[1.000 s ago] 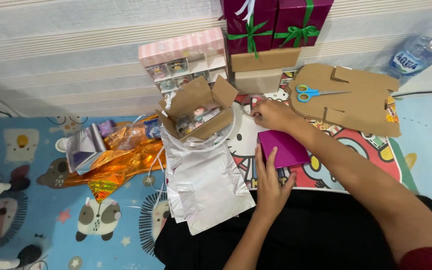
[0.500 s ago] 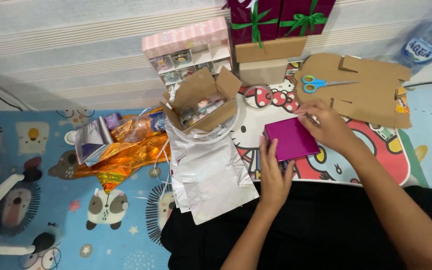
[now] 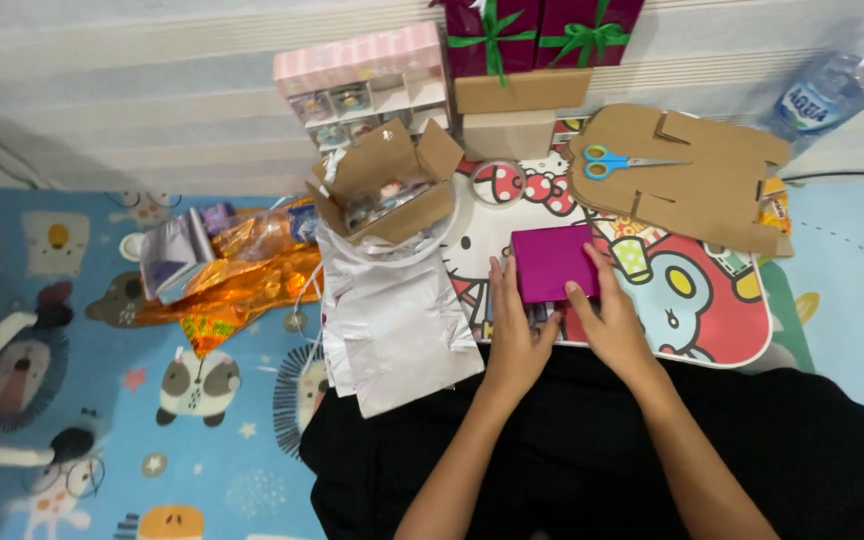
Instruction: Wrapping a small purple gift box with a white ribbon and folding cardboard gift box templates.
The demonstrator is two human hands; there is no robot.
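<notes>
Resting between both hands, the magenta box (image 3: 553, 262) is lying on the cartoon-printed lap desk (image 3: 722, 330), just in front of the person. Its long axis is running left to right, and it is sitting slightly far of the palms, so both sets of fingers are reaching away from the body to meet it. The left hand (image 3: 515, 335) is lying spread and flat, fingertips touching the box's left and near edge; it is bracing rather than gripping. The right hand (image 3: 612, 325) is also spread, thumb pressing the near right corner and fingers running up the right side, loosely cupping the box without closing round it. Both hands are about equally near. Farther off, blue-handled scissors (image 3: 612, 162) are lying on cut cardboard (image 3: 702, 190) to the far right, and silver foil bags (image 3: 397, 330) are lying to the left.
</notes>
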